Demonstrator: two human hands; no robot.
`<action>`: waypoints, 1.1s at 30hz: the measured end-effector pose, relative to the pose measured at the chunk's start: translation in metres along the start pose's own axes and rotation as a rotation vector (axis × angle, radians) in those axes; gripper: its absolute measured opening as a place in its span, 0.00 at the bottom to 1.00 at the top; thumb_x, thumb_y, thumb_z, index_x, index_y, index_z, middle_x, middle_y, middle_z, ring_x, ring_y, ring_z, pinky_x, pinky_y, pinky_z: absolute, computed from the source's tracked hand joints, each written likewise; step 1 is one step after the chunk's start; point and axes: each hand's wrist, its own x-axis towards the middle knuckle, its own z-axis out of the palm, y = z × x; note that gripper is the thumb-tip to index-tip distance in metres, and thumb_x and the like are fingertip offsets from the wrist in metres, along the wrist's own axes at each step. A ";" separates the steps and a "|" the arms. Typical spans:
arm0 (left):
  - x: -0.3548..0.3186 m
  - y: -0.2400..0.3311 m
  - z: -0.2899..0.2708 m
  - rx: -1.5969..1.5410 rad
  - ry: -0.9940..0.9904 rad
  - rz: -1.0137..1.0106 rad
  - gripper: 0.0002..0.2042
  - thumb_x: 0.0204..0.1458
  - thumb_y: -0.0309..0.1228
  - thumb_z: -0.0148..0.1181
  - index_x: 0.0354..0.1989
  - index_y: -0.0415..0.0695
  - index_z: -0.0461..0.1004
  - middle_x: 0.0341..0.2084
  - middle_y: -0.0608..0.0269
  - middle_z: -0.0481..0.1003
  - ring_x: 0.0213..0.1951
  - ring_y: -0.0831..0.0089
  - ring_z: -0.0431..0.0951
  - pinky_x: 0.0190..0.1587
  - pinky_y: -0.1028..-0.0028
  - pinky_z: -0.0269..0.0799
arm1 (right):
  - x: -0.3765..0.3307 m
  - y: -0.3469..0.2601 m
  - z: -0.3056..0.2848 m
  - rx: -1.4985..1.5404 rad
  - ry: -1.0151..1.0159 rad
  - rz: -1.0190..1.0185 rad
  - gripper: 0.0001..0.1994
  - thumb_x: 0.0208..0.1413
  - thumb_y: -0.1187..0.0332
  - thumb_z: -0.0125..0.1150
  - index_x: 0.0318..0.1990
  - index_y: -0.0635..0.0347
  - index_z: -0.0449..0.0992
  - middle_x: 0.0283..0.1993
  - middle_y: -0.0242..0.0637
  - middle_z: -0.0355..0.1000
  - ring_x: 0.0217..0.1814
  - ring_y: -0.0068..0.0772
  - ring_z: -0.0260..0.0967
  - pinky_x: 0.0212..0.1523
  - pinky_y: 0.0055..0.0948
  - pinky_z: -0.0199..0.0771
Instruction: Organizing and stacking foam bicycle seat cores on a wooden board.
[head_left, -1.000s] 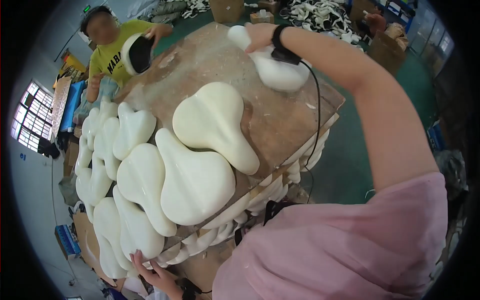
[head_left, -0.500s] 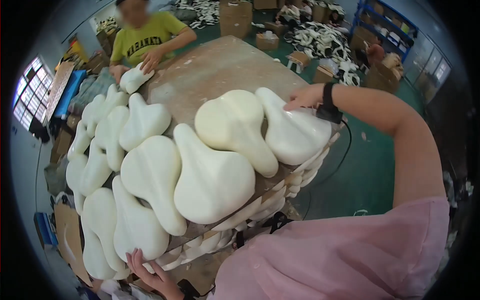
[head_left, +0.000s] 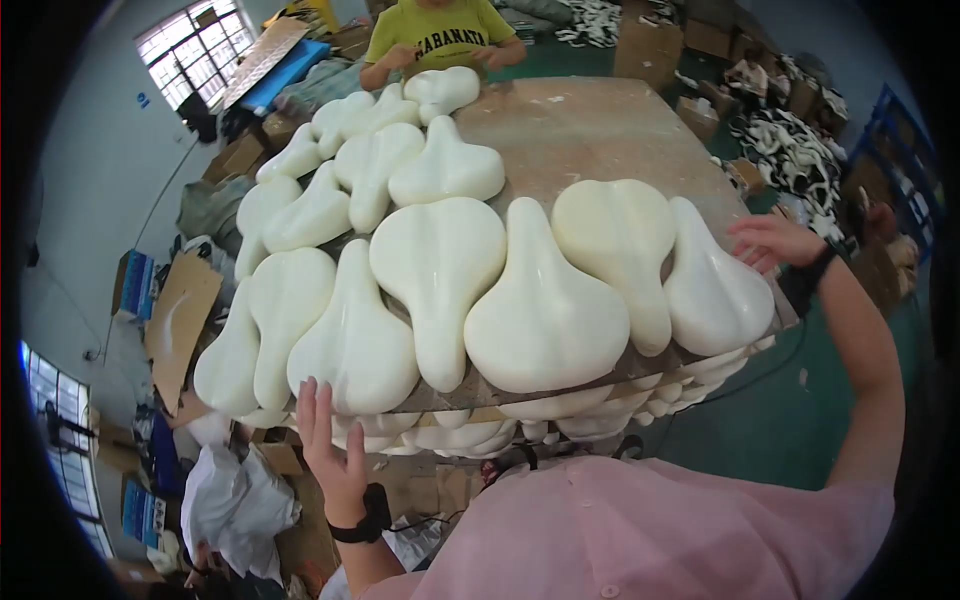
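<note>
R hand (head_left: 772,243) spread, fingertips on pad (head_left: 712,285) at board's (head_left: 590,130) 3 o'clock edge. L hand (head_left: 332,440) flat, open, against stack front, 7 o'clock. Pads look like light, soft foam w/ smooth skin; prob best gripped at narrow neck.

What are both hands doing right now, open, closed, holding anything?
Left hand: open, fingers spread against the near edge of a cream foam saddle, gripping nothing.
Right hand: open, beside the rightmost saddle, holding nothing.
</note>
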 end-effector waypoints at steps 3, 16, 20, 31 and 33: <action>0.009 -0.008 -0.012 0.161 0.084 -0.104 0.24 0.49 0.25 0.56 0.59 0.39 0.67 0.61 0.49 0.63 0.64 0.54 0.59 0.66 0.60 0.49 | -0.019 0.020 0.001 -0.009 0.059 -0.139 0.24 0.58 0.56 0.58 0.58 0.60 0.68 0.50 0.33 0.71 0.48 0.24 0.69 0.47 0.26 0.71; 0.033 -0.108 -0.064 0.612 -0.308 -0.196 0.18 0.60 0.34 0.46 0.55 0.41 0.70 0.52 0.56 0.73 0.57 0.63 0.67 0.68 0.61 0.45 | -0.044 0.100 0.057 0.149 0.208 -0.437 0.24 0.60 0.68 0.52 0.63 0.65 0.63 0.57 0.38 0.68 0.58 0.26 0.63 0.59 0.25 0.61; 0.034 -0.100 -0.056 0.371 -0.110 -0.257 0.19 0.62 0.34 0.45 0.59 0.39 0.67 0.57 0.52 0.69 0.59 0.56 0.65 0.66 0.63 0.51 | -0.046 0.116 0.062 0.154 0.317 -0.490 0.23 0.60 0.67 0.53 0.62 0.65 0.63 0.56 0.40 0.70 0.56 0.26 0.64 0.57 0.24 0.62; -0.054 0.089 0.078 -0.187 0.116 0.162 0.20 0.61 0.37 0.46 0.53 0.33 0.70 0.50 0.43 0.71 0.54 0.52 0.70 0.58 0.58 0.59 | -0.149 0.166 0.141 -0.193 0.995 -0.386 0.22 0.54 0.65 0.58 0.57 0.58 0.69 0.63 0.49 0.63 0.64 0.50 0.60 0.63 0.41 0.58; -0.065 0.085 0.097 -0.276 -0.279 0.318 0.23 0.58 0.38 0.51 0.59 0.38 0.67 0.57 0.43 0.66 0.60 0.49 0.63 0.62 0.55 0.53 | -0.163 0.165 0.151 -0.236 0.976 -0.316 0.22 0.52 0.66 0.61 0.56 0.58 0.70 0.61 0.50 0.64 0.63 0.51 0.60 0.62 0.40 0.59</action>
